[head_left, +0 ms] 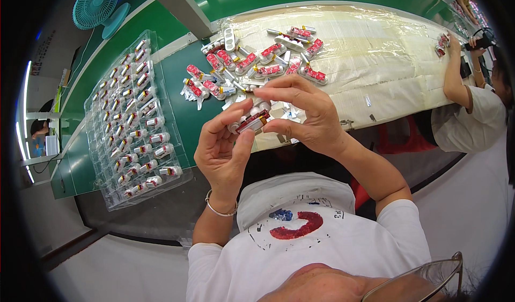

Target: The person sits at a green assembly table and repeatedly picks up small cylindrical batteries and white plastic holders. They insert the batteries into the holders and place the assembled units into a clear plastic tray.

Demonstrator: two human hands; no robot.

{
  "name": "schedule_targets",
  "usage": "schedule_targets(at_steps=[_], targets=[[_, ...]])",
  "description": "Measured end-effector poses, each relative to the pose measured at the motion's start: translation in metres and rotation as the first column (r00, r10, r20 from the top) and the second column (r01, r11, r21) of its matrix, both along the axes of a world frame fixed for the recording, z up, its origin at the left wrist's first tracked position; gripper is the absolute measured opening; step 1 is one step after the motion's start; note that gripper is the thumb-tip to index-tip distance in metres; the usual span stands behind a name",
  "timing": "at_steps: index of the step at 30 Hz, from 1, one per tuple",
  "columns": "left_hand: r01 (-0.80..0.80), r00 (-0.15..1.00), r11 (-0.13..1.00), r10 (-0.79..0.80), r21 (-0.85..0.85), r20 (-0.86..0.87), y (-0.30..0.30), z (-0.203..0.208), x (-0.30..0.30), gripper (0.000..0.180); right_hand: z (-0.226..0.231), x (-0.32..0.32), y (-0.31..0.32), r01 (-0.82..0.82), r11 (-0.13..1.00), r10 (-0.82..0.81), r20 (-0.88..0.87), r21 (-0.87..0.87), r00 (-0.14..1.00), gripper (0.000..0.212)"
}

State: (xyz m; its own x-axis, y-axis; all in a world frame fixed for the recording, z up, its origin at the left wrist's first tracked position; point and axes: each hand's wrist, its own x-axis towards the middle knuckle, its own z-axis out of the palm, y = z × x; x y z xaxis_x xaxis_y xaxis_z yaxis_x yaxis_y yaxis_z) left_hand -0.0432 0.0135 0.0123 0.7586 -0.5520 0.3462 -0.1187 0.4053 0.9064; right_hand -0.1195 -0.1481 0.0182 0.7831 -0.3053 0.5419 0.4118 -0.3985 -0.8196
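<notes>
In front of my chest, both hands hold one small white plastic unit with a red circuit board and a silvery part (252, 120). My left hand (221, 149) grips its near left side, with the thumb along the lower edge and the fingers curled behind. My right hand (314, 117) closes on it from the right, thumb at the near side and index finger at the far edge. The fingers partly hide the unit. Just beyond my hands lies a loose pile of similar red-and-white units (268, 52), several with silvery cylinders attached.
A clear plastic tray (174, 133) of similar units in rows stands at the left on the green table (182, 71). Small white scraps (193, 95) lie by the pile. A cream covering (375, 55) spans the table's right part. Another person's arm (455, 68) works at far right.
</notes>
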Motion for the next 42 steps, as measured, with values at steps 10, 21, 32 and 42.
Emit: schedule_targets(at_steps=[10, 21, 32, 42], targets=[[-0.044, 0.971, 0.997, 0.027, 0.065, 0.238, 0.001, -0.003, 0.001, 0.029, -0.012, -0.001, 0.002, -0.097, 0.965, 0.103, -0.011, 0.243, 0.995, 0.040], [-0.041, 0.964, 0.981, -0.011, 0.190, 0.266, -0.004, 0.007, 0.010, 0.038, -0.018, -0.002, 0.010, -0.150, 0.843, 0.182, -0.011, 0.516, 0.983, 0.037], [-0.146, 0.799, 0.954, -0.043, 0.262, 0.600, -0.001, 0.015, 0.027, 0.034, -0.015, 0.001, 0.009, -0.257, 0.693, 0.284, 0.074, 0.674, 0.956, 0.039], [-0.200, 0.821, 0.938, 0.002, 0.283, 0.571, -0.011, 0.019, 0.029, 0.031, -0.024, 0.014, 0.017, -0.126, 0.672, 0.161, 0.022, 0.730, 0.987, 0.033]])
